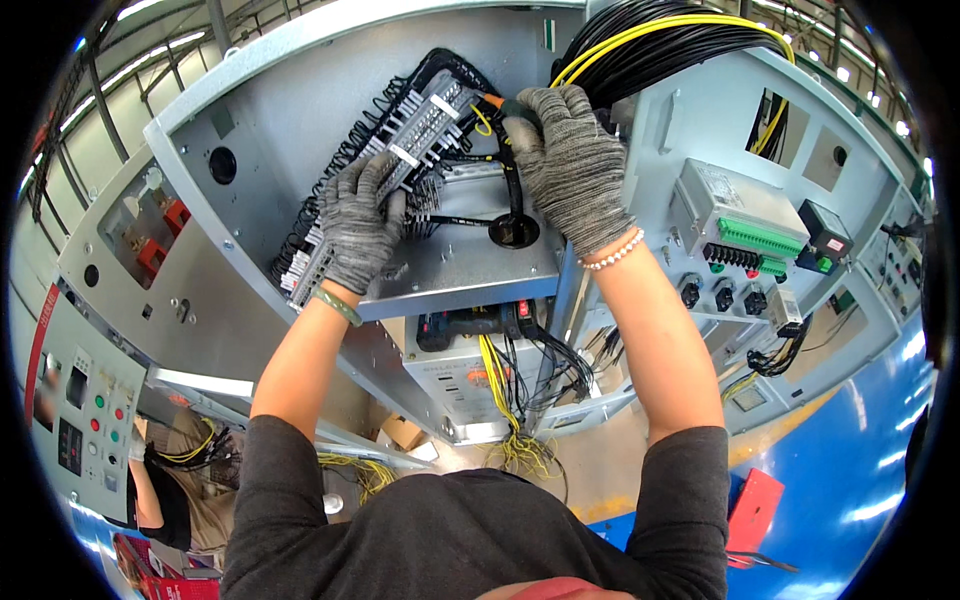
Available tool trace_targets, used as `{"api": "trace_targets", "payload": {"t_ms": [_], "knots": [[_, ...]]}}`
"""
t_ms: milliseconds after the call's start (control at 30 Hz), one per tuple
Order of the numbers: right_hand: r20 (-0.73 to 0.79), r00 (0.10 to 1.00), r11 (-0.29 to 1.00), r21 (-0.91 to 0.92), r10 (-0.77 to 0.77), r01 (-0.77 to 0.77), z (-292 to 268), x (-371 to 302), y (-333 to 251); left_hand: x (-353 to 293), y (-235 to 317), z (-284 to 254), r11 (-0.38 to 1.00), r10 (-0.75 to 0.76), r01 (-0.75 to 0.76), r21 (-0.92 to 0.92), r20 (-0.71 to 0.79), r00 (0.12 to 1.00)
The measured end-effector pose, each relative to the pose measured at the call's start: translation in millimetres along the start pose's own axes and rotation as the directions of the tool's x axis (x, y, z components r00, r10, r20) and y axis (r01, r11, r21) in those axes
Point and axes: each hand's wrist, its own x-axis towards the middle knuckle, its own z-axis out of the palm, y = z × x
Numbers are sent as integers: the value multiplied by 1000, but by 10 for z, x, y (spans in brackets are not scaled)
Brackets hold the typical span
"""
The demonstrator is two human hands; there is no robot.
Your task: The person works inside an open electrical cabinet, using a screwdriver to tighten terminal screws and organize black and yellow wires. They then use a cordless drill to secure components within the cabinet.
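Terminal strip point(424, 132) | clasped by left hand point(356, 225), fingers curled, both ends uncovered | orange-tipped tool point(494, 101) enclosed by right hand point(572, 165), near upper end

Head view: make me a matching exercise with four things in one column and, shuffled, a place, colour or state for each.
Things:
1. Left hand
2. Right hand
3. Cable coil
4. Right wrist's bracelet

Places, colours, states:
A. Pale and beaded
B. On the terminal strip
C. Black and yellow
D. Holding an orange-ended tool

Pairs: 1-B; 2-D; 3-C; 4-A
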Motion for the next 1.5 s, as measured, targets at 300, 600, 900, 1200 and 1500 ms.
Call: {"api": "trace_targets", "payload": {"t_ms": [300, 600, 900, 1200, 1500], "knots": [[-276, 959, 982, 158, -58, 105, 199, 19, 23, 692, 222, 140, 989, 146, -143, 27, -144, 979], [-241, 965, 995, -13, -104, 104, 146, 126, -11, 1014, 318, 369, 989, 94, -101, 105, 71, 993], [-227, 967, 981, 123, -116, 147, 143, -23, 28, 997, 286, 374, 987, 112, -118, 108, 57, 992], [98, 993, 998, -12, 70, -69, 81, 414, -155, 1103, 331, 433, 960, 151, -158, 233, 48, 987], [707, 702, 966, -232, 86, 116, -522, 890, -371, 1147, 211, 477, 956, 205, -201, 215, 0, 979]]}}
